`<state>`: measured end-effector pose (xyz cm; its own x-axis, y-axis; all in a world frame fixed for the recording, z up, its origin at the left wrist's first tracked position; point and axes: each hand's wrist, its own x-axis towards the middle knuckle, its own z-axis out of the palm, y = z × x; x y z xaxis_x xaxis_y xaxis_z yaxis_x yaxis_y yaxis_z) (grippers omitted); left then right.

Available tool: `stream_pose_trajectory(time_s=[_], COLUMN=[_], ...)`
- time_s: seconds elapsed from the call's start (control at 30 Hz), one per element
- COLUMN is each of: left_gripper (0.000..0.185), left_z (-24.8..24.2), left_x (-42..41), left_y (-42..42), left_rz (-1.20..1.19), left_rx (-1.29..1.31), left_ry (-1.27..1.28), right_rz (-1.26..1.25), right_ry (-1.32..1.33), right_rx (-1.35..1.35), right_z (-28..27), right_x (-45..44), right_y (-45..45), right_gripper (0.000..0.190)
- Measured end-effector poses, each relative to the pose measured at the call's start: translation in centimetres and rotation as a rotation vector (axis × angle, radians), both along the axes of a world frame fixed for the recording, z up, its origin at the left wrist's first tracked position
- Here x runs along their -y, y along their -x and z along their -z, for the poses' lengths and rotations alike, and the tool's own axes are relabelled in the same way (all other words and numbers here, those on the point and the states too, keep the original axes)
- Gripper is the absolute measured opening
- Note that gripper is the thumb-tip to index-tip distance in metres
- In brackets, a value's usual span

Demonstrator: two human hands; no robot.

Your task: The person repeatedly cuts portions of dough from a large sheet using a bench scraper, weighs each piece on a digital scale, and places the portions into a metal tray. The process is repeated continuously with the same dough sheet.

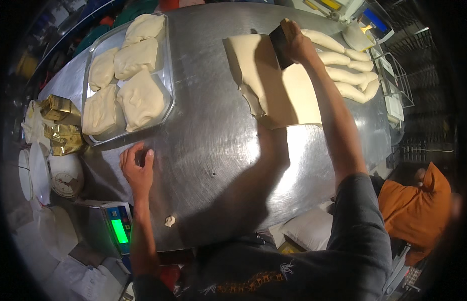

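Observation:
My right hand [298, 44] grips a dark dough scraper [281, 49] with a brownish handle. Its blade stands at the upper right part of a flat dough sheet [248, 60] on the metal table; whether it cuts in, I cannot tell. Beyond that hand, at the right, several long dough rolls [346, 75] lie side by side. My left hand [137, 161] holds nothing, fingers curled and thumb apart, just below a metal tray [171, 101] of folded dough slabs [139, 99]. A small dough scrap [169, 221] lies near the table's front edge.
At the left are gold foil packages [64, 137], a dial scale [67, 178] and a digital scale [119, 229] with a green display. A scoop-like container [355, 35] and a wire rack [401, 81] stand at the right. Another person in orange clothing [414, 210] is at the lower right.

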<state>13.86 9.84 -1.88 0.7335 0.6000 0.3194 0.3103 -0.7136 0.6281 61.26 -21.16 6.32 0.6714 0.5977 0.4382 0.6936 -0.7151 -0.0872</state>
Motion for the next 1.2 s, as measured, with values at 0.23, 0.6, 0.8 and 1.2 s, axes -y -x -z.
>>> stream_pose_trajectory(time_s=[0.23, 0.6, 0.8, 1.2], left_gripper=[0.03, 0.03, 0.034, 0.086], left_z=[0.1, 1.2, 0.0, -5.3], left_x=[-0.1, -1.0, 0.1, 8.6], left_y=[0.1, 0.7, -0.1, -39.8], left_rz=[0.002, 0.036, -0.059, 0.539], left_rx=[-0.012, 0.011, -0.059, -0.199], left_ry=[0.008, 0.032, 0.254, -0.167], right_rz=[0.127, 0.145, 0.216, 0.502], right_ry=[0.205, 0.622, 0.218, -1.035], right_rx=[-0.291, -0.509, -0.721, -0.775], right_z=[0.9, -3.4, -4.3, 6.9], right_x=[-5.4, 4.6, 14.3, 16.4], right_y=[-7.8, 11.2, 25.4, 32.7], right_gripper=[0.056, 0.081, 0.077, 0.054])
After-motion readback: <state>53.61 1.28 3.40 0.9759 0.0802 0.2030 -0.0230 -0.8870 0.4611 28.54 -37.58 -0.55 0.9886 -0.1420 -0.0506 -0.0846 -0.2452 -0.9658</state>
